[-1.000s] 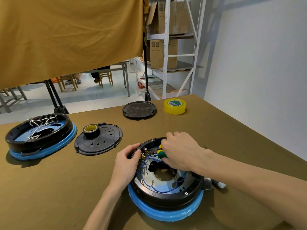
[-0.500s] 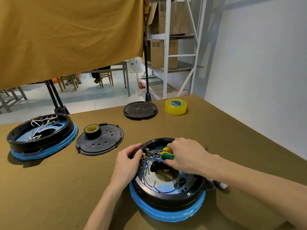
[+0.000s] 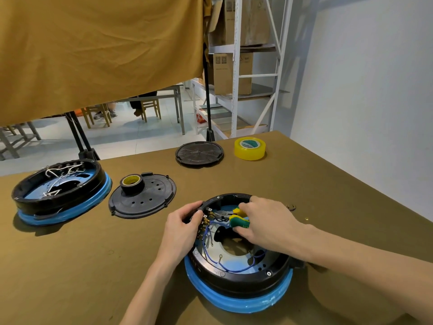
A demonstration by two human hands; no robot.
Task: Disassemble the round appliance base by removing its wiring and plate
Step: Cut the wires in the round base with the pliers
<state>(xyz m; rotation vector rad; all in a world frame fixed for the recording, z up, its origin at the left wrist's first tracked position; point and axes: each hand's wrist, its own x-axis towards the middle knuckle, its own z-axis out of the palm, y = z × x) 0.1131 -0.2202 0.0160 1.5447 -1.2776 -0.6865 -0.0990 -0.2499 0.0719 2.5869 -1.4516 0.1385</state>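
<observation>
Pale wall [image 3: 365,90], white shelving [image 3: 236,66] with cardboard boxes [image 3: 232,73], hanging ochre cloth [image 3: 100,50], tiled floor [image 3: 131,137].

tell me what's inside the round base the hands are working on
Inside the round base: blue wires with ring ends, brass terminals, a shiny metal plate and pliers gripped by the right hand. That hand hides the far-right interior.

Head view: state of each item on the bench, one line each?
near base: open, blue wires still inside
left hand: grips the near base rim
right hand: holds pliers
pliers: tip at the terminals
far base: open, white wires inside
cover plate: off, black tape roll on it
yellow tape: flat, untouched
</observation>
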